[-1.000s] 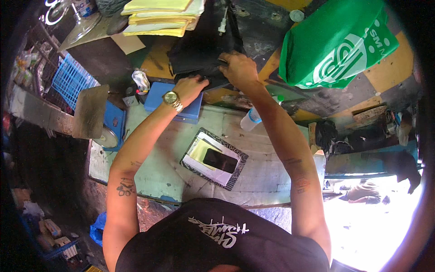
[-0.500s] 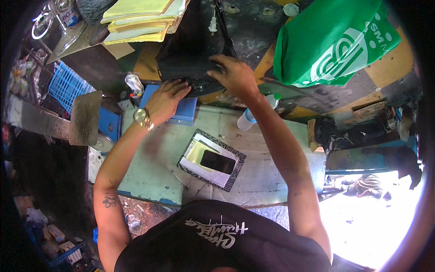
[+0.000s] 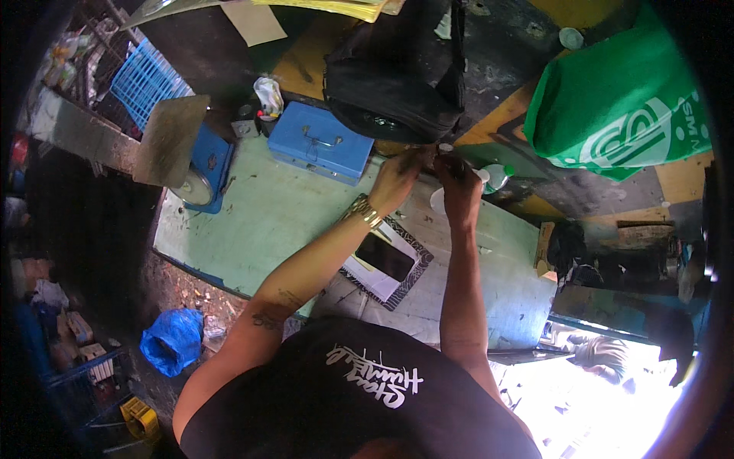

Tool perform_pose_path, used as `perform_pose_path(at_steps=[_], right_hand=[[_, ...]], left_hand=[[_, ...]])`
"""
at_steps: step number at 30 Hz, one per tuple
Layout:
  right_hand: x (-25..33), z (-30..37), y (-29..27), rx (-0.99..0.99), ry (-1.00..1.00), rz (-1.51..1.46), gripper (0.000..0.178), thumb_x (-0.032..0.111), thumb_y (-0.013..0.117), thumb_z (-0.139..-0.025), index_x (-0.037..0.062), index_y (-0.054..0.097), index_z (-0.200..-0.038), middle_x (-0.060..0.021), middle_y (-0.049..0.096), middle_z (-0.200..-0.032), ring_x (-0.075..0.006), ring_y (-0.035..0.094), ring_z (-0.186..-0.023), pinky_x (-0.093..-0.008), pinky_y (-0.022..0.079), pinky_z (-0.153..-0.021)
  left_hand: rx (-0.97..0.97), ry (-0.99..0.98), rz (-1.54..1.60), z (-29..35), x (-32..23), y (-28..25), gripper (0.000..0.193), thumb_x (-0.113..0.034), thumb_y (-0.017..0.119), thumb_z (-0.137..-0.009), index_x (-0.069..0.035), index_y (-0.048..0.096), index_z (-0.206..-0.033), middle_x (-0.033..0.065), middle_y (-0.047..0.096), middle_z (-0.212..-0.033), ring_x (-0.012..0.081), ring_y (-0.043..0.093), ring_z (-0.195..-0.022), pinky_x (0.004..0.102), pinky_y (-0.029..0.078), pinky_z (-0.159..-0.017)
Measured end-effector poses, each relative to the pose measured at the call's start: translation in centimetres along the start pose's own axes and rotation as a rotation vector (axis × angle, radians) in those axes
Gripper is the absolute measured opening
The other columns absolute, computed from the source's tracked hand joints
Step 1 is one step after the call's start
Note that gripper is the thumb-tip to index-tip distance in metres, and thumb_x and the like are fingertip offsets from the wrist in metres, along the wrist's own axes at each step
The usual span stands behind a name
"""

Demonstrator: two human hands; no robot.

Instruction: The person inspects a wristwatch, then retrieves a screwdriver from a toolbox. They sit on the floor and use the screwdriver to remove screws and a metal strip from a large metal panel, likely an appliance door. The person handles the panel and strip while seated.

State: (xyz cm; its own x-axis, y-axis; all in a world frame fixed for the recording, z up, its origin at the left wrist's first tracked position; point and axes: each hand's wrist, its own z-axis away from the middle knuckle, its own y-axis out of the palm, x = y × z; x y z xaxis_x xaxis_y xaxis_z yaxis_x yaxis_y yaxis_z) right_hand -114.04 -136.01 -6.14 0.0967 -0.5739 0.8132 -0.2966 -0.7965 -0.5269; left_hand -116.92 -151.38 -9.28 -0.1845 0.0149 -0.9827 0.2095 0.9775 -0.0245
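Below a black bag point(image 3: 394, 84) at the far side of the bench, my two hands come close together. The fingers of my left hand point(image 3: 399, 180) and my right hand point(image 3: 461, 187) are drawn in, and what they pinch is too small or hidden to make out. A plastic bottle with a green part point(image 3: 498, 176) lies partly behind my right hand. Under my left forearm, a black phone point(image 3: 390, 256) rests on a black-and-white patterned notebook point(image 3: 419, 268) with papers. Left of my hands sits a closed blue metal cash box point(image 3: 317, 145) with a handle.
A green bag point(image 3: 612, 107) hangs at the far right. On the bench's point(image 3: 229, 237) left stands a blue dial scale point(image 3: 206, 172) near a blue wire basket point(image 3: 149, 80). A blue bag point(image 3: 172, 342) and a yellow crate point(image 3: 140, 417) lie low left. Yellow papers point(image 3: 329, 9) stick out at the top.
Both hands have left the black bag's front and come together just below it. The view has shifted, uncovering the cash box and the blue bag on the floor.
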Motion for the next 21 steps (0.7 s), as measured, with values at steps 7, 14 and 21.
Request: perform_pose_path(at_steps=[7,14,21], right_hand=[[0.6,1.3,-2.2,-0.13,0.168,0.082,0.03,0.01,0.071,-0.09,0.0045,0.07,-0.12,-0.0161,0.074,-0.11,-0.0221,0.072,-0.098,-0.0357,0.056,-0.085],[-1.8,-3.1,1.5,-0.209,-0.264,0.043,0.029,0.009,0.078,-0.08,0.0085,0.069,-0.108,-0.0161,0.07,-0.093,-0.0336,0.069,-0.083,-0.0404,0.054,-0.073],[-1.3,-3.0,2.7,-0.276,-0.427,0.128,0.036,0.008,0.077,-0.078,0.01,0.065,-0.111,-0.0116,0.064,-0.093,-0.0314,0.065,-0.082,-0.0409,0.053,-0.07]], left_hand=[[-0.004,0.207,-0.363,-1.2,-2.5,0.1,0.023,-0.019,0.063,-0.093,-0.001,0.07,-0.107,0.0198,0.072,-0.092,0.0356,0.07,-0.085,0.0408,0.053,-0.072],[0.072,0.301,-0.604,-1.4,-5.3,-1.4,0.022,-0.025,0.067,-0.092,-0.003,0.07,-0.097,0.0162,0.067,-0.085,0.0352,0.065,-0.077,0.0436,0.05,-0.07],[0.099,0.42,-0.597,-1.3,-6.1,-4.0,0.023,-0.027,0.066,-0.093,-0.004,0.07,-0.097,0.014,0.068,-0.089,0.035,0.066,-0.079,0.0447,0.052,-0.07]])
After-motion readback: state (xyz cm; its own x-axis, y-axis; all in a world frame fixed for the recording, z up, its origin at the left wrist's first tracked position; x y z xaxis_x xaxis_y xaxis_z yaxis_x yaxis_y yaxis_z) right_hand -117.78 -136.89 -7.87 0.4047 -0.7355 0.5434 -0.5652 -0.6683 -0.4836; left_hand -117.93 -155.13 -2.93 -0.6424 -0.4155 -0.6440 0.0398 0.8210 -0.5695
